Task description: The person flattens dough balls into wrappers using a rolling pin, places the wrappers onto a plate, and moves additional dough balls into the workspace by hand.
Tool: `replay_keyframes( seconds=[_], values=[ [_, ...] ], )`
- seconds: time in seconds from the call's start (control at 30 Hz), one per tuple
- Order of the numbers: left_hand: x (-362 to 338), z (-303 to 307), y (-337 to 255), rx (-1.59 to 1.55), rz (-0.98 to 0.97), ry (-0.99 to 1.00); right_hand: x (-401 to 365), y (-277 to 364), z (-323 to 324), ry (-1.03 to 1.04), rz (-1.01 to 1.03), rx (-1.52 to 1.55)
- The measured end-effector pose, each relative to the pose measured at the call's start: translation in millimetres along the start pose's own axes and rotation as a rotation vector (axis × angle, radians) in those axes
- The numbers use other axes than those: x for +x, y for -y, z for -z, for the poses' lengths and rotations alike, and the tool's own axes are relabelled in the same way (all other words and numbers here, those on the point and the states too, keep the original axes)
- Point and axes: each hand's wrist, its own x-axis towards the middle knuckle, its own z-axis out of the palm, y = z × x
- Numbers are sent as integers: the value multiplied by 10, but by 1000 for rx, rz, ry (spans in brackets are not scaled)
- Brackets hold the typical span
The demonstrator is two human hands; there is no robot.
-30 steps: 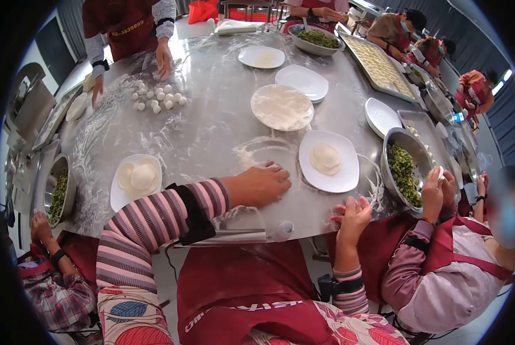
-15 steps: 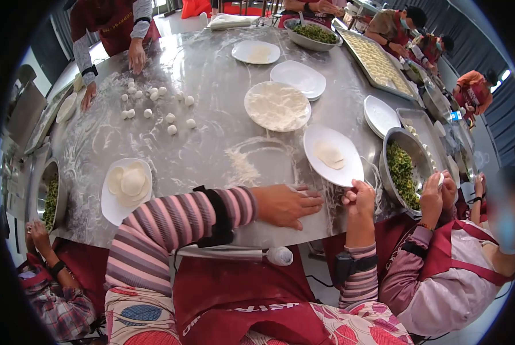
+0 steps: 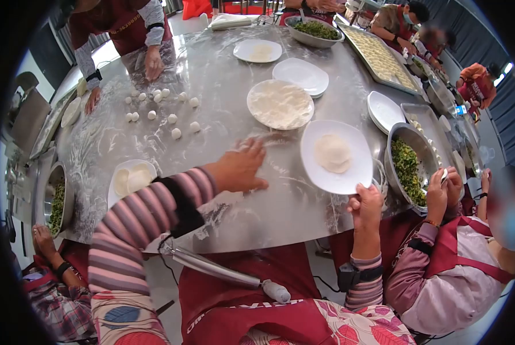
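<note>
My right hand (image 3: 365,208) pinches the near rim of a white plate (image 3: 312,169), which is raised a little and tilted. Thin round dough wrappers (image 3: 333,153) lie stacked on that plate. My left hand (image 3: 237,167) is over the floury steel table (image 3: 257,221), palm down, fingers apart and slightly blurred; it holds nothing. Ahead of it stands a plate of flour (image 3: 280,104). Left of my left arm, a second plate of dough wrappers (image 3: 135,178) is partly hidden by the striped sleeve.
Several dough balls (image 3: 172,118) lie near a co-worker's hand (image 3: 154,62). A bowl of green filling (image 3: 406,169) stands at right beside another person's hands (image 3: 441,192). Farther off are stacked white plates (image 3: 385,112) and a large tray of dough pieces (image 3: 378,57).
My left hand has swept forward and left across the floury table. My right hand has lifted and tilted the plate of wrappers. The co-worker across has leaned in.
</note>
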Motion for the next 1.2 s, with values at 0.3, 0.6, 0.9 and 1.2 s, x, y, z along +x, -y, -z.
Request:
replay_keyframes(
  seconds=[0.3,0.6,0.9,1.2],
  values=[
    [-1378,898,42,-313,185,-9,-745,-178,136,400,152,-736],
    [-1758,322,-346,-322,209,264,-1520,-493,-251,1488,69,-632],
    [-1298,609,-31,-53,380,495,-1523,-158,-359,1137,245,-623],
    [-582,124,40,-648,-8,243,-1061,-112,-783,784,600,-760]
  ],
)
